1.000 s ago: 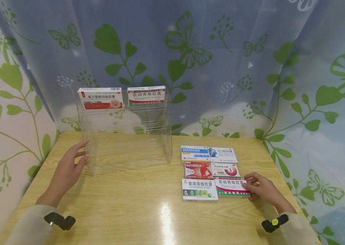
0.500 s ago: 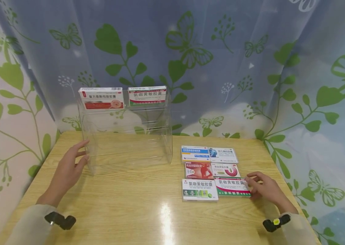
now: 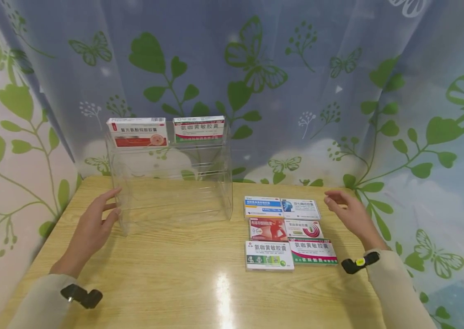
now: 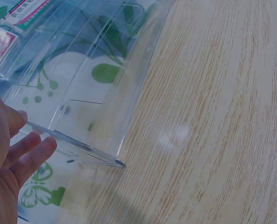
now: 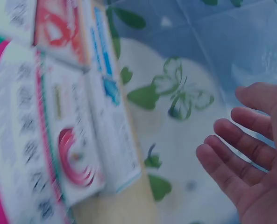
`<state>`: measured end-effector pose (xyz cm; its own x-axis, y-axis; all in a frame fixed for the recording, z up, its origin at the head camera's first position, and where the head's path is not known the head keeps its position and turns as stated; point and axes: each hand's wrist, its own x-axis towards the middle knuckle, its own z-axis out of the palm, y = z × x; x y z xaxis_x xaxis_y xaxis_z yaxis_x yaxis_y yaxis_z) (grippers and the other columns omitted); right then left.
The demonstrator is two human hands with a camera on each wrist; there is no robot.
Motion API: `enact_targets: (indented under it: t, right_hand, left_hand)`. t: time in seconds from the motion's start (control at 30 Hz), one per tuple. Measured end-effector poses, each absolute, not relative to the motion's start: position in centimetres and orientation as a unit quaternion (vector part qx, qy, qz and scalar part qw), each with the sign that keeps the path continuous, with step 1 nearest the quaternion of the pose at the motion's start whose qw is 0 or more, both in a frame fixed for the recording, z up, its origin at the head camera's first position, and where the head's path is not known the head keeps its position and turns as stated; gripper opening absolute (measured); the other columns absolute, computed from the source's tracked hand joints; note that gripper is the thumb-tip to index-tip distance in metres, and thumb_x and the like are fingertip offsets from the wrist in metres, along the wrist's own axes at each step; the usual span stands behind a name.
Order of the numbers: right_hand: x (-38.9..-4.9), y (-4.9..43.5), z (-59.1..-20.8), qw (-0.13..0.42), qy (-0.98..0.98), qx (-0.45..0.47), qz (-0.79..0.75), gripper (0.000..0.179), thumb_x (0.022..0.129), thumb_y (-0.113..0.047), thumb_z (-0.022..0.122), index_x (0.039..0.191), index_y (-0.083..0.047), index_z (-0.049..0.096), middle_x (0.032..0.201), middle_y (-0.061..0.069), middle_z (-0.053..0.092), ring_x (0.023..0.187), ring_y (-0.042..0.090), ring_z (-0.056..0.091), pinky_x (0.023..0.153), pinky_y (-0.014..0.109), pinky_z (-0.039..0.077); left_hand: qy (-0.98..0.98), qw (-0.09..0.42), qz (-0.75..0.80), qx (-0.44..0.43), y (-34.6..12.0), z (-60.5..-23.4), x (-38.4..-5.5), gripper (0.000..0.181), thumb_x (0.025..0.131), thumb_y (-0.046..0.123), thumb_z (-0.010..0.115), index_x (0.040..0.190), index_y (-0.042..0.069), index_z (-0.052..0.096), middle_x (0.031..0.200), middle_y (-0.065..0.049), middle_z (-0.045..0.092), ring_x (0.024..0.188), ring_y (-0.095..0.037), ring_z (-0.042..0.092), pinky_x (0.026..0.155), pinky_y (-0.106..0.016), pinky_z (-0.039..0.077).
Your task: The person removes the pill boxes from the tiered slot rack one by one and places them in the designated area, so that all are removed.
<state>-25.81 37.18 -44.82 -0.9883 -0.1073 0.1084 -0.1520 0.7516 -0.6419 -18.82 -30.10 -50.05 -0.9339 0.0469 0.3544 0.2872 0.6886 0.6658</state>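
Observation:
A clear acrylic display rack (image 3: pixel 174 201) stands at the table's back left, with a red-and-white medicine box (image 3: pixel 139 132) and a green-and-red medicine box (image 3: pixel 199 129) on its top tier. My left hand (image 3: pixel 92 226) touches the rack's left side panel with relaxed fingers; in the left wrist view its fingertips (image 4: pixel 47 145) are at the panel's edge. To the right, several medicine boxes lie flat in two columns. My right hand (image 3: pixel 351 214) is beside the blue-and-white medicine box (image 3: pixel 299 209) at the far right corner, fingers loosely bent, holding nothing. The right wrist view is blurred.
The lower tiers of the rack show through its clear plastic. A patterned curtain (image 3: pixel 289 91) hangs behind and beside the wooden table (image 3: pixel 174 283). The nearest boxes are a white-and-green box (image 3: pixel 269 256) and a magenta-and-green box (image 3: pixel 313 252).
My right hand has left the magenta-and-green box in the near row and moved away to the far row. The box stays in place. My left hand keeps its place at the rack.

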Motion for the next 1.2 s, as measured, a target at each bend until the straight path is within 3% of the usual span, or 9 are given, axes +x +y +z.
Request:
enact_targets:
  t: [0.13,0.23,0.5,0.77,1.2]
  right_hand:
    - [-27.9,34.7,-42.9,0.049,-0.924,0.087,0.368,0.054,0.114,-0.045,0.057,0.151,-0.006,0.059,0.141,0.021,0.07,0.122,0.04,0.069,0.108,0.06,0.057]
    - [-29.4,32.6,-41.7,0.064,-0.913,0.101,0.389,0.052,0.114,-0.045,0.059,0.15,-0.007,0.06,0.143,0.019,0.068,0.125,0.037,0.067,0.114,0.06,0.053]
    - [-32.6,26.6,-39.2,0.073,-0.879,0.137,0.45,0.046,0.112,-0.038,0.064,0.148,-0.009,0.063,0.142,0.015,0.068,0.126,0.031,0.067,0.114,0.051,0.055]
    - [-35.2,20.9,-36.6,0.08,-0.855,0.186,0.478,0.041,0.109,-0.028,0.07,0.143,-0.006,0.066,0.141,0.016,0.069,0.132,0.034,0.066,0.12,0.052,0.052]
    - [-38.1,14.1,-33.4,0.061,-0.859,0.219,0.458,0.045,0.109,-0.035,0.07,0.149,-0.014,0.064,0.147,0.005,0.067,0.136,0.026,0.064,0.114,0.052,0.055]
  left_hand:
    - [-0.905,0.154,-0.387,-0.09,-30.1,-50.1,-18.8,0.058,0.113,0.005,0.055,0.169,0.009,0.038,0.164,-0.032,0.043,0.129,-0.056,0.063,0.09,-0.069,0.062]
    - [-0.904,0.153,-0.39,-0.091,-30.0,-50.0,-18.8,0.058,0.114,0.007,0.055,0.169,0.009,0.038,0.164,-0.033,0.043,0.129,-0.056,0.062,0.091,-0.069,0.062]
    - [-0.903,0.159,-0.389,-0.093,-30.1,-50.0,-18.8,0.058,0.113,0.006,0.056,0.169,0.009,0.039,0.163,-0.033,0.044,0.128,-0.057,0.063,0.091,-0.069,0.062]
    - [-0.903,0.159,-0.389,-0.093,-30.2,-50.1,-18.9,0.058,0.113,0.005,0.056,0.168,0.007,0.039,0.163,-0.033,0.044,0.129,-0.056,0.063,0.091,-0.07,0.062]
    - [-0.903,0.162,-0.388,-0.093,-30.2,-50.4,-19.0,0.058,0.113,0.006,0.056,0.168,0.009,0.039,0.164,-0.033,0.043,0.129,-0.057,0.062,0.092,-0.071,0.062]
